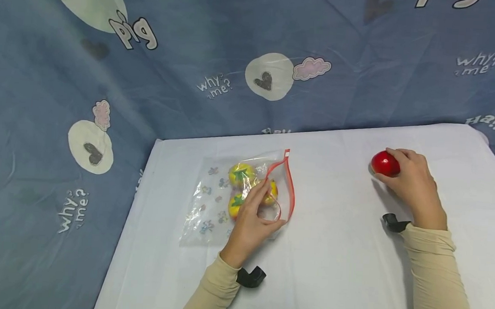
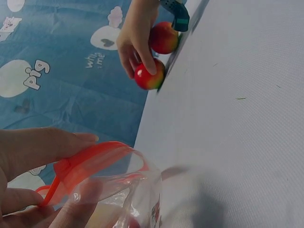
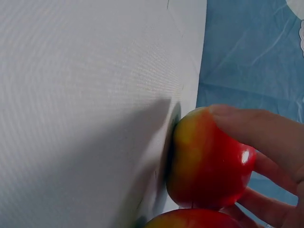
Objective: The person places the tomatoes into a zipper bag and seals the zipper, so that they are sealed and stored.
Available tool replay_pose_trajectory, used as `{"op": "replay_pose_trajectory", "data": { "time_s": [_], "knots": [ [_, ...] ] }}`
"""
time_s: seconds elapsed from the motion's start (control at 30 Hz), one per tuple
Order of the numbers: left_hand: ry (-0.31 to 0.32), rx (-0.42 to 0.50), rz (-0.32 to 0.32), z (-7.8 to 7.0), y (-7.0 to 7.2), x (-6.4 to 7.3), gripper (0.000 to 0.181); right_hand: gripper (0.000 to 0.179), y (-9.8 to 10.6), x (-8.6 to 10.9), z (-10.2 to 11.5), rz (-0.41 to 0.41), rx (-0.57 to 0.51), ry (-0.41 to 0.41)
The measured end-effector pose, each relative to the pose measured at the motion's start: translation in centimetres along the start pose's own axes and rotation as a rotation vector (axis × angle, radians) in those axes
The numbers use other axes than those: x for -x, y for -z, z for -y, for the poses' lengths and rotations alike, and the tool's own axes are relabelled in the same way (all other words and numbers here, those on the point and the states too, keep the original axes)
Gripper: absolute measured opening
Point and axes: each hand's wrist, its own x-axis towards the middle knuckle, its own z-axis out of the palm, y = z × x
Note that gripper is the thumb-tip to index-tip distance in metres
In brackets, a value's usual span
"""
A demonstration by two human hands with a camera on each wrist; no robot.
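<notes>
Head view has a white table (image 1: 332, 235) bearing a clear zip bag (image 1: 201, 218) left of centre; thin, limp and slick, it should fold easily, so its red rim (image 1: 291, 195) offers the surest hold. The left hand (image 1: 252, 216) grips that rim, thumb and fingers spread at the mouth. The right hand (image 1: 413, 183) grasps a red fruit (image 1: 385, 163) on the table's right, near a second red fruit (image 2: 164, 38). Yellow fruits (image 1: 241, 174) sit bagged. Glossy skins suggest firm, slippery, probably light pieces, best taken round their sides.
</notes>
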Motion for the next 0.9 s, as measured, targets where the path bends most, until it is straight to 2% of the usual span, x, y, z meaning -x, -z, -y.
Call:
{"op": "replay_pose_trajectory", "data": {
  "time_s": [0.23, 0.43, 0.63, 0.8, 0.9],
  "knots": [
    [-0.007, 0.002, -0.003, 0.2, 0.0, 0.1, 0.102, 0.075, -0.1, 0.1, 0.2, -0.047, -0.031, 0.031],
    [-0.018, 0.001, -0.003, 0.2, 0.0, 0.0, 0.101, 0.068, -0.2, 0.2, 0.9, -0.125, -0.13, 0.106],
    [-0.02, -0.009, -0.006, 0.1, 0.0, 0.0, 0.101, 0.071, -1.0, -0.1, 1.5, -0.079, -0.241, 0.167],
    [-0.02, -0.016, -0.01, 0.1, 0.0, 0.1, 0.101, 0.076, -1.8, -0.2, 2.1, -0.08, -0.265, 0.251],
    [-0.025, -0.019, -0.012, 0.2, 0.0, 0.1, 0.101, 0.073, -2.1, -0.2, 2.3, -0.033, -0.257, 0.257]
  ]
}}
